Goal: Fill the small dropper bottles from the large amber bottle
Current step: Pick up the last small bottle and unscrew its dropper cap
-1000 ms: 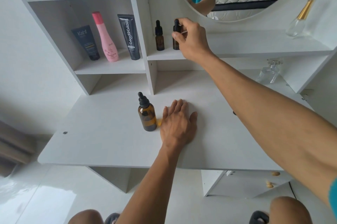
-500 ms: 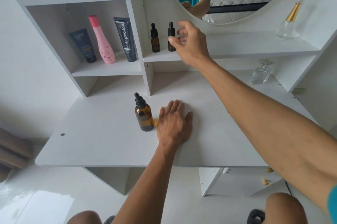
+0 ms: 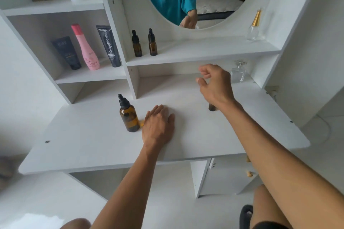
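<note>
Hovering above the bench (image 3: 204, 135), the right hand (image 3: 216, 85) is empty, its fingers loosely curled and apart, while the left hand (image 3: 158, 126) lies flat and open just beside the large amber bottle (image 3: 129, 115), which stands capped with its dropper top. Two small dropper bottles (image 3: 137, 44) (image 3: 152, 43) stand capped on the shelf (image 3: 195, 53) under the mirror; a dark object (image 3: 211, 107) peeks from beneath the right wrist, too hidden to identify. Filling looks not yet begun: the next move likely calls for opening the amber bottle and a small one
</note>
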A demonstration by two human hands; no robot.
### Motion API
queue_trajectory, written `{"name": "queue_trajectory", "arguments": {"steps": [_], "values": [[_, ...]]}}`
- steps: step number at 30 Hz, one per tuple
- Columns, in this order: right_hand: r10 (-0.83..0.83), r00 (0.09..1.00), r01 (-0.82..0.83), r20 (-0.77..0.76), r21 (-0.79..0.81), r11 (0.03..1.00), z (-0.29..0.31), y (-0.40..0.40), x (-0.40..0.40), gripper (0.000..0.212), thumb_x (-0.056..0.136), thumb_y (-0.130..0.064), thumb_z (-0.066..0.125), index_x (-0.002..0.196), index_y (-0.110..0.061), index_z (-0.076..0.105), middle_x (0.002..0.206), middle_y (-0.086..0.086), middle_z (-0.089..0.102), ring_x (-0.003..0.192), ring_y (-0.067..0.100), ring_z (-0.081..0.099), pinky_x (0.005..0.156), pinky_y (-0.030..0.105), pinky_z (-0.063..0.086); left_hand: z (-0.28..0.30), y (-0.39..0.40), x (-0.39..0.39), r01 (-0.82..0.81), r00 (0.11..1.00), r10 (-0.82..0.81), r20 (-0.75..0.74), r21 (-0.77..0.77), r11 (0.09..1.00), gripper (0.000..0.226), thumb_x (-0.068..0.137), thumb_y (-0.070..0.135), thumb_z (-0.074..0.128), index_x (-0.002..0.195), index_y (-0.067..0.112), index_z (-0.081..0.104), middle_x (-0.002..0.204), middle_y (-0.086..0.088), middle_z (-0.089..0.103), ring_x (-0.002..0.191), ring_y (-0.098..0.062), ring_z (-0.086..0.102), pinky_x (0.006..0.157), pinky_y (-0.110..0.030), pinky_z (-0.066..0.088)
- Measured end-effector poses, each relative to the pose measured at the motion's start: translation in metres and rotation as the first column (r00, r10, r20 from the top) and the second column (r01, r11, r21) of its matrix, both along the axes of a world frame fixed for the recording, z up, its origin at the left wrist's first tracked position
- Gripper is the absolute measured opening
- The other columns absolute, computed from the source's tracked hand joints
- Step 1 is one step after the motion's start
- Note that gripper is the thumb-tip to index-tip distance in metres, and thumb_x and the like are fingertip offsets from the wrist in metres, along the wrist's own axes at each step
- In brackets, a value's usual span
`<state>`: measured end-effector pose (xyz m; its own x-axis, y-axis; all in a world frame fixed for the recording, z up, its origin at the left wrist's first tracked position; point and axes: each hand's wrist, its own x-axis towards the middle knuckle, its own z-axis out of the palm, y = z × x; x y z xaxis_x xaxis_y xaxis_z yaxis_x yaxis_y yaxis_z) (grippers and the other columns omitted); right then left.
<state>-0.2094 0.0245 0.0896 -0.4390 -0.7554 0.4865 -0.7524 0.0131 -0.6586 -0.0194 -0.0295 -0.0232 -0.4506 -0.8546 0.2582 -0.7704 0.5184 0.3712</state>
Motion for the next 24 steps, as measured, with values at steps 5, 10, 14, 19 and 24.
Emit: {"name": "queue_trajectory", "arguments": {"steps": [5,10,14,19,24], "values": [[-0.110,0.993,0.100,0.042,0.182,0.978,-0.031,0.027,-0.019,0.044,0.088,-0.017,0.071,0.131,-0.011,0.059,0.131,0.013,0.059,0.122,0.030,0.054,0.103,0.037,0.044,0.002,0.004,0.003,0.007,1.000,-0.008,-0.028,-0.026,1.000,0.031,0.095,0.036,0.042,0.106,0.015,0.063,0.117,-0.001,0.065,0.116,-0.025,0.055,0.103,-0.040,0.041],[-0.126,0.984,0.098,0.127,0.210,0.973,-0.050,0.034,-0.024,0.045,0.086,-0.019,0.074,0.129,-0.012,0.062,0.122,0.012,0.065,0.113,0.027,0.061,0.095,0.030,0.046,0.003,0.005,0.002,0.000,1.000,0.000,-0.016,0.004,1.000,0.035,0.095,0.040,0.038,0.107,0.017,0.061,0.119,-0.001,0.064,0.117,-0.025,0.054,0.102,-0.042,0.043],[-0.145,0.973,0.114,0.177,0.174,0.978,-0.057,0.033,-0.022,0.034,0.088,-0.013,0.071,0.121,-0.010,0.065,0.105,0.009,0.070,0.099,0.026,0.065,0.084,0.026,0.046,0.004,0.005,0.002,0.004,1.000,-0.004,0.001,0.011,1.000,0.041,0.097,0.040,0.039,0.120,0.015,0.063,0.132,-0.002,0.062,0.128,-0.025,0.051,0.109,-0.041,0.038],[-0.151,0.969,0.124,0.197,0.147,0.981,-0.059,0.030,-0.020,0.026,0.089,-0.007,0.067,0.115,-0.009,0.066,0.097,0.008,0.069,0.092,0.027,0.066,0.083,0.029,0.049,0.005,0.005,0.002,0.000,1.000,0.000,0.002,0.021,1.000,0.046,0.097,0.042,0.038,0.128,0.015,0.061,0.139,-0.002,0.059,0.132,-0.023,0.048,0.112,-0.041,0.037],[-0.113,0.973,0.092,0.200,0.111,0.990,-0.055,0.035,-0.010,0.024,0.089,-0.006,0.068,0.113,-0.007,0.067,0.095,0.006,0.069,0.089,0.023,0.065,0.083,0.029,0.049,0.007,0.007,0.004,0.010,0.999,-0.009,-0.034,0.027,1.000,0.043,0.096,0.042,0.040,0.119,0.014,0.063,0.129,-0.002,0.064,0.124,-0.025,0.053,0.106,-0.041,0.042]]}}
